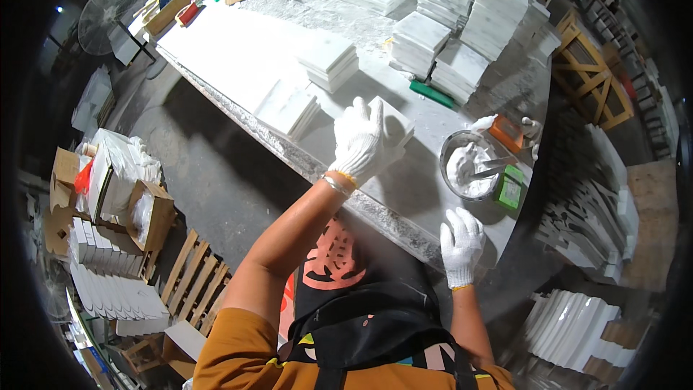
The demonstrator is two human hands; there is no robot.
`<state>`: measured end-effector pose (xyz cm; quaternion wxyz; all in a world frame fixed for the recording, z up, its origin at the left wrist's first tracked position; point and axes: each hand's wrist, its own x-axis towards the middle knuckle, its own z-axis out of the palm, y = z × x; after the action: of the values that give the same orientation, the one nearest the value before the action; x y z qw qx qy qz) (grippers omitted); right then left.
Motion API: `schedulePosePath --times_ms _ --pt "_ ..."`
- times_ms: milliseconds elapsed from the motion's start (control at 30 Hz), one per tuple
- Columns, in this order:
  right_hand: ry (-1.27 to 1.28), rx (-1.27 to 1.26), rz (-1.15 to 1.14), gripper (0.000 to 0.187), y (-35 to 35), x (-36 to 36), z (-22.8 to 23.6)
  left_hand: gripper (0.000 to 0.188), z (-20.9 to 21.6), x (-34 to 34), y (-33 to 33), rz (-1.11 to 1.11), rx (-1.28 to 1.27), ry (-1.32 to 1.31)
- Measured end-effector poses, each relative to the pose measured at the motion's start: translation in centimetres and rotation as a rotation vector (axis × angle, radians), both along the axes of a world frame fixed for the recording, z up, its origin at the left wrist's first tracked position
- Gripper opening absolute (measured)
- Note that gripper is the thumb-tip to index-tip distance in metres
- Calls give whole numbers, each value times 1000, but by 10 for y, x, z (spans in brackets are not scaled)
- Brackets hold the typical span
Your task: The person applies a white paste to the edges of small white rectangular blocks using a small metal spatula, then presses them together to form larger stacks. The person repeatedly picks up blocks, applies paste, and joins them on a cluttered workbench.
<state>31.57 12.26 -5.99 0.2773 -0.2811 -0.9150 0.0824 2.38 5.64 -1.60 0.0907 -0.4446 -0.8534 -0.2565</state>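
My left hand (pixel 359 141), in a white knit glove, rests against the left side of a small stack of white marble tiles (pixel 395 124), fingers stretched out along it. Two more tile stacks stand beyond: one to the left (pixel 287 108) and one farther back (pixel 328 58). My right hand (pixel 462 245), gloved the same way, is at the near table edge with fingers loosely extended and nothing visible in them. Just past it sits a round bowl (pixel 445 173) of white paste, with a metal scraper (pixel 494 166) in it. Beside the bowl are a green block (pixel 510 188) and an orange block (pixel 507 133).
Taller tile stacks (pixel 494 14) and a green strip (pixel 432 94) occupy the back right of the table (pixel 426 206). Left on the floor are cardboard boxes (pixel 151 213) and a wooden pallet (pixel 193 274). Stone pieces (pixel 588 209) lean on the right; a fan (pixel 110 16) stands far left.
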Motion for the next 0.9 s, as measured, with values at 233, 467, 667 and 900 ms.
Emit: schedulePosePath --times_ms 233,467,667,900 --pt "25 -1 -2 30 -3 -1 3 103 -4 -6 5 16 48 -137" --pt "59 -54 37 31 4 4 -5 115 23 9 -36 -147 315 -303" --pt "492 -1135 100 56 -44 -15 63 120 2 94 -84 -195 419 -671" --pt "558 -1409 180 38 -60 -33 67 121 -2 143 -111 -244 362 -888"
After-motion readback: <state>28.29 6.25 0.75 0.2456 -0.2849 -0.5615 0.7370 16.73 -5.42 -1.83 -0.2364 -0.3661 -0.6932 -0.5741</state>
